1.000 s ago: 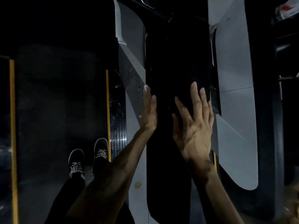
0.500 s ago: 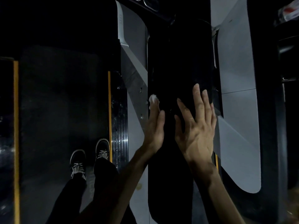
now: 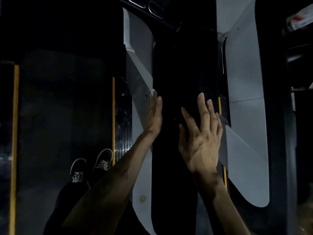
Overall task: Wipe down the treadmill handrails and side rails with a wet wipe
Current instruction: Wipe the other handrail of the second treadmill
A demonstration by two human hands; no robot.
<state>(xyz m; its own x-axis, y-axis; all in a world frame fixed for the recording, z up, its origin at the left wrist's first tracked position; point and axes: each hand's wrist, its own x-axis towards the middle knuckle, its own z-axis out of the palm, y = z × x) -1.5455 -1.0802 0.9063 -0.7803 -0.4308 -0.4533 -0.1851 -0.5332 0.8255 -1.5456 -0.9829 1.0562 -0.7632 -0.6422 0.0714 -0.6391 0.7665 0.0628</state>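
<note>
**Pressing a wipe along the dark rail**

Reaching forward, both hands lie against the long black padded handrail (image 3: 176,82) that runs away from the person between grey treadmill panels. The left hand (image 3: 155,116) sits on the rail's left edge with straight fingers held together; a small white wet wipe (image 3: 153,92) peeks out past its fingertips, pressed between the fingers and the rail's side. How much of the wipe lies under the palm cannot be told. The right hand (image 3: 201,138) is spread flat on the rail's top, fingers straight and slightly fanned, holding nothing.

Left of the left hand, a grey angled support panel (image 3: 140,82) slants beside the rail. Further left and below, the dark running belt (image 3: 64,107) shows between two yellow edge stripes (image 3: 113,116), with two black lace-up shoes (image 3: 91,165) standing on it. Right of the right hand stands a tall grey side panel (image 3: 245,107).
</note>
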